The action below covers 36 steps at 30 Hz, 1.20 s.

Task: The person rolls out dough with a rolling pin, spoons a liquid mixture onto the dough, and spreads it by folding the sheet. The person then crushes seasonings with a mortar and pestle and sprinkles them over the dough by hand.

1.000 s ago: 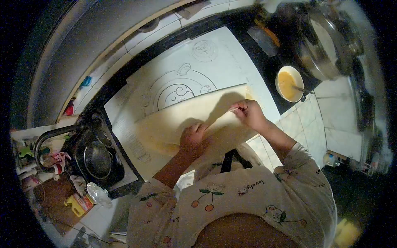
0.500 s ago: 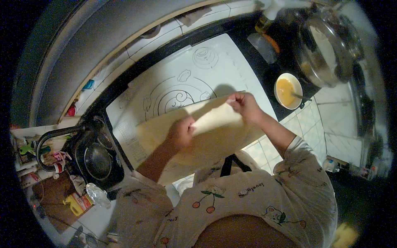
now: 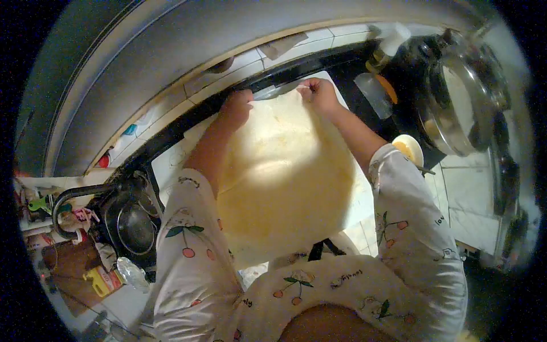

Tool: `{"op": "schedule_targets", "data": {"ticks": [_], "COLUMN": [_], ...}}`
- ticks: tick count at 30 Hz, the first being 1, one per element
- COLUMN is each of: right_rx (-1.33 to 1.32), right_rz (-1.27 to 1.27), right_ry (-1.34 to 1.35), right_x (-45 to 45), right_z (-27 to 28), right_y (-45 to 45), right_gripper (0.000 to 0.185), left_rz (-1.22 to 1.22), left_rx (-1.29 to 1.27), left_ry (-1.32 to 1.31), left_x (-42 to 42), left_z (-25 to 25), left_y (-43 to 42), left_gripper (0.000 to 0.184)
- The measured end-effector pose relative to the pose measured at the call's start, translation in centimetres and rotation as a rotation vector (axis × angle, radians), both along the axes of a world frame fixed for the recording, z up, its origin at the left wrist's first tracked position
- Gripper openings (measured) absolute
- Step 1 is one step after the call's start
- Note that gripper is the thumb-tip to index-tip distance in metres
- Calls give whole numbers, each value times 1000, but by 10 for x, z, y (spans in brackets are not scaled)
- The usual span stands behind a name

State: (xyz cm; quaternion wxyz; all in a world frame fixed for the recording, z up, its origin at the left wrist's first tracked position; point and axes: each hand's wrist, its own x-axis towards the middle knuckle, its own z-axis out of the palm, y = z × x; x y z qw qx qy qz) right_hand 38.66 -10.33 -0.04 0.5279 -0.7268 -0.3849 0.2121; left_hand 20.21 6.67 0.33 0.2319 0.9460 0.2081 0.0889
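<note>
A wide, thin, pale yellow sheet of dough (image 3: 285,171) stretches from my two hands back toward my body. My left hand (image 3: 236,107) pinches its far left corner, fingers closed. At the far right corner, my right hand (image 3: 320,94) is also closed on the edge. The far edge sags a little between them. Beneath the sheet lies a white mat (image 3: 165,169); most of it, with its printed drawings, is covered.
On the right, a white bowl (image 3: 417,153) holds yellow liquid and a utensil. Behind it are a clear scraper with an orange edge (image 3: 373,96) and a large metal pot (image 3: 431,111). A black sink (image 3: 137,231) with a curved faucet (image 3: 55,214) is at the left.
Both hands have moved away from my body, carrying the dough's edge to the far side of the mat. The sheet is now spread out and hides the printed drawings.
</note>
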Motion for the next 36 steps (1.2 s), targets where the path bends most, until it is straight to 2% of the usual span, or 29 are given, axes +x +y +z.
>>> {"op": "schedule_targets", "data": {"ticks": [2, 4, 7, 8, 10, 13, 16, 18, 20, 22, 24, 26, 27, 29, 31, 33, 36], "right_rx": [25, 42, 22, 11, 24, 3, -48, -73, -106, -39, -71, -61, -59, -16, 14, -17, -3], "right_rz": [-10, -28, -96, -123, -100, -127, -159, -129, -135, -110, -48, -107, -137, -179, -226, -233, -387], "right_ry": [59, -12, -91, -114, 5, 26, 43, 70, 16, 247, 429, 502, 538, 303, 142, -97, -19], "right_x": [4, 6, 13, 16, 24, 22, 26, 29, 23, 21, 29, 24, 19, 11, -9, -25, -79], "right_z": [-21, -26, -45, -52, -58, -50, -56, -52, -42, -43, -52, -33, -26, -24, -12, -17, 3], "right_y": [13, 22, 36, 41, 43, 33, 22, 14, 10, 9, 8, -1, -7, -27, -61, -111, -188], "right_gripper": [10, 9, 9, 8, 8, 9, 11, 13, 13, 15, 21, 23, 24, 28, 29, 29, 29], "left_rz": [29, 26, 71, 36, -35, -50, -169, -26, 230, 221, 563, 771, 845, 960, 996, 1243, 1284], "left_rx": [27, 43, 16, 10, 2, -156, -10, -20, -72, 265, -68, -225, -537, -377, -415, -995, -991], "left_ry": [-110, -298, -208, -221, -250, -192, -256, -333, -175, -125, -204, -204, -562, -537, -536, -793, -671], "left_x": [6, 10, 18, 17, 20, 17, -4, -40, -83, -149, -208, -258, -286, -347, -349, -340, -312], "left_z": [-17, -32, -46, -42, -17, -7, -15, 3, 20, 9, 2, -3, -32, -81, -66, -50, -17], "left_y": [2, 3, 18, 16, 8, 0, 10, 8, 3, -1, -31, -73, -91, -133, -183, -219, -248], "left_gripper": [14, 13, 15, 15, 17, 20, 22, 22, 20, 15, 13, 14, 15, 22, 29, 34, 32]}}
